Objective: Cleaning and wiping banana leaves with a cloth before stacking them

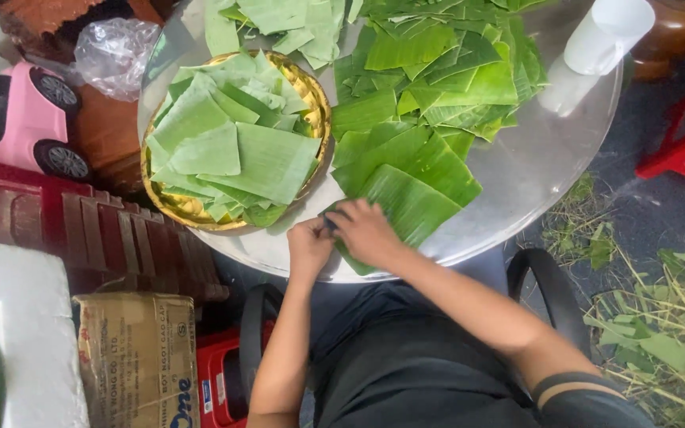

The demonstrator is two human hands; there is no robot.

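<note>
Seen from above, our two hands meet on a banana leaf piece at the near edge of a round metal table.

Our right hand (pixel 366 231) lies curled, fingers bent down onto the banana leaf piece (pixel 406 204), pinning it. Our left hand (pixel 309 246) is closed in a loose fist, pinching the leaf's edge; what sits between the fingertips we cannot make out. Beside them, a gold tray (pixel 315 103) holds cut leaf squares (pixel 235 139). The table (pixel 533 166) is cut off at the top.
</note>
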